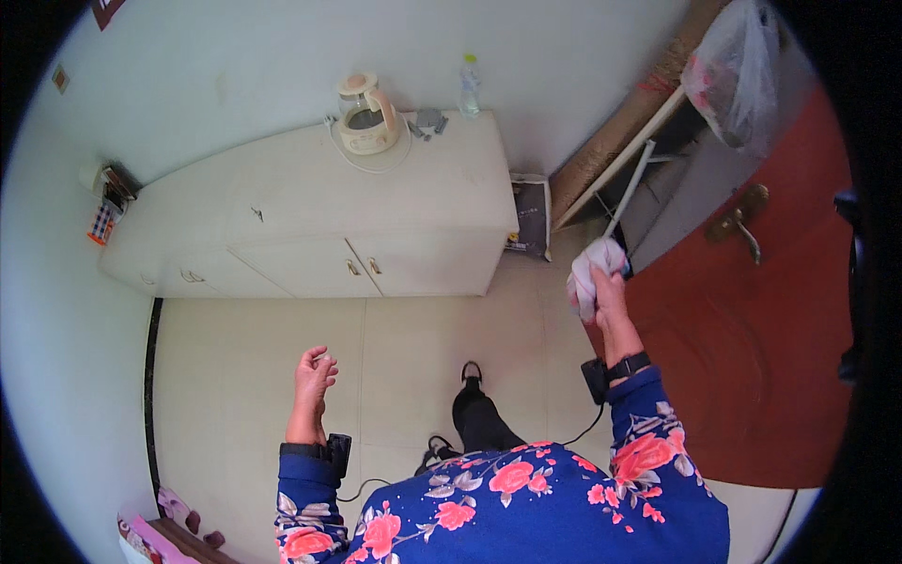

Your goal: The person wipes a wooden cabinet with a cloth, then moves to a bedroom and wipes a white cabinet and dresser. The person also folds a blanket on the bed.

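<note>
My right hand (611, 294) grips a bunched white cloth (594, 271) with pinkish patches, held up beside the reddish-brown door (733, 357). The cloth covers part of its fingers. Over the floor on the left, my left hand (316, 376) hangs in the air with loosely bent fingers, slightly apart, and nothing shows in it. Each wrist wears a black strap with a small dark box and a cable. Ahead of both hands stands a long, low white cabinet (282, 197); neither hand touches it.
A glass kettle (367, 115) with its cord and a clear bottle (470, 86) stand on the cabinet. A dark bag (532, 216) sits at its right end. Rolled matting (601, 127) leans in the corner, near a hanging plastic bag (738, 80). Pink slippers (175, 505) lie lower left.
</note>
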`<state>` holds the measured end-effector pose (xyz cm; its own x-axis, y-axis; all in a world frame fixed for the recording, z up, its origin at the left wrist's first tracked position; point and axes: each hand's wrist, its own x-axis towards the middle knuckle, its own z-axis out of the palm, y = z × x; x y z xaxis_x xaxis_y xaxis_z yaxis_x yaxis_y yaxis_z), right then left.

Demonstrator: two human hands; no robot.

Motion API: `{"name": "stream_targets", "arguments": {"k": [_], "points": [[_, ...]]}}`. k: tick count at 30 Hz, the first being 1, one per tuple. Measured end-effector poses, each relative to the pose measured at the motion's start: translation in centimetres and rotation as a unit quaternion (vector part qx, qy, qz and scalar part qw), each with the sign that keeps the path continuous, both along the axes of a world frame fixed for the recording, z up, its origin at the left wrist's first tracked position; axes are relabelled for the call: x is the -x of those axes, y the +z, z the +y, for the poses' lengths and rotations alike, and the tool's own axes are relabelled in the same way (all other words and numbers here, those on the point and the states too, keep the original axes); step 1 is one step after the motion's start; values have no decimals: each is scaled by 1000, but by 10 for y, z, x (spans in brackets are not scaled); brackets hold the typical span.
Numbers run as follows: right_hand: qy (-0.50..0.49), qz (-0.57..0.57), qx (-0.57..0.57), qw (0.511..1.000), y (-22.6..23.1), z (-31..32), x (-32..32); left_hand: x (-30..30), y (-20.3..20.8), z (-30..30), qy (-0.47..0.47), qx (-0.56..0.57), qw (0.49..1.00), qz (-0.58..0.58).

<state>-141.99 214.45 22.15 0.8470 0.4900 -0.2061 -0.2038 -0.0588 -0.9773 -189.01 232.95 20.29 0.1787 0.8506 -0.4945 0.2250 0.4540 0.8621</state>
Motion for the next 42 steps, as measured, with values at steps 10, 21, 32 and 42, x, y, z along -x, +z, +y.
{"name": "stream_targets", "arguments": {"k": [10, 21, 32, 42], "points": [[150, -456, 338, 810, -94, 238, -21, -85, -18, 165, 25, -130, 945, 300], [167, -476, 418, 756, -116, 288, -15, -130, -115, 268, 181, -45, 884, 428], [224, -488, 431, 725, -119, 390, -129, -162, -149, 332, 312, 24, 853, 417], [224, -504, 426, 717, -149, 477, -214, -189, -139, 318, 335, -66, 836, 430]]}}
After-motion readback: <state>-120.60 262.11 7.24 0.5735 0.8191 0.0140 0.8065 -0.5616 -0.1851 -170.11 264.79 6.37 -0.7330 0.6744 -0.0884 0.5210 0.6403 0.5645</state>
